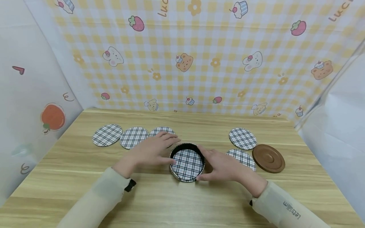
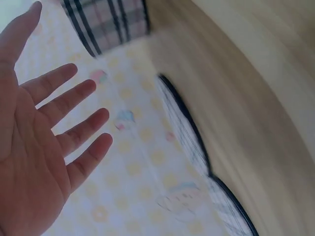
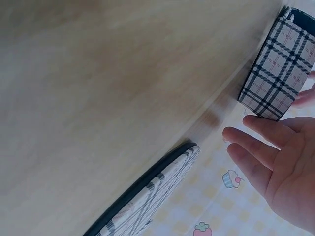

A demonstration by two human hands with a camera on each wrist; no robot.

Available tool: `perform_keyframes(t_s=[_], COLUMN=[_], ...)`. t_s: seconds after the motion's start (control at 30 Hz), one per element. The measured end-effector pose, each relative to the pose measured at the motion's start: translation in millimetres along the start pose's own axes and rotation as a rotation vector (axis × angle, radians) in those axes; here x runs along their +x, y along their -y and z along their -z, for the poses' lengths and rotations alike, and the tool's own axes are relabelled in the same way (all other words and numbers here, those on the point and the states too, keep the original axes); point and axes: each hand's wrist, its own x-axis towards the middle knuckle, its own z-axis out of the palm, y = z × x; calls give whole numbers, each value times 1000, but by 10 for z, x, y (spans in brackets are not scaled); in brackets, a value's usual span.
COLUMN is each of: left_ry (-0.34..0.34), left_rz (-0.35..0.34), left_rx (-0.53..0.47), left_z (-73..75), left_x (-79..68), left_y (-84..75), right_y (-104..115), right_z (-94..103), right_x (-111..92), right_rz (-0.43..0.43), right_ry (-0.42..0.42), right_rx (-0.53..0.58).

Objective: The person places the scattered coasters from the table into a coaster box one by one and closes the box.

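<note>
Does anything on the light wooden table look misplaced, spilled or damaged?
I see no spill or damage; the round white-and-black plaid holder stands upright. Only the round brown disc at right looks odd: it is unpatterned, unlike the flat round plaid coasters.

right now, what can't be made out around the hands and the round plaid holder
Head view: bottom of the holder, hidden by the inside coaster.
Head view: third coaster from left, partly behind the left hand.
Head view: nearer right coaster, partly behind the right hand.
Left wrist view: rest of the holder, past the top edge.
</note>
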Motion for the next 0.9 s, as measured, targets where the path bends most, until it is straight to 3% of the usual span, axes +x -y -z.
perform_keyframes(t_s=[0.2,0.43,0.9], left_ry=[-51,-23,80], left_rz=[23,95,177], left_rx=[-20,-10,-55], left_z=[-7,-20,78], left_x=[-89,-124,95], left_y=[281,513,770], right_y=[3,0,-9], right_z=[7,-4,-20], right_x=[0,7,-14], right_rz=[-4,-3,-4], right_ry=[-3,2,-5], right_rx=[-5,-5,17])
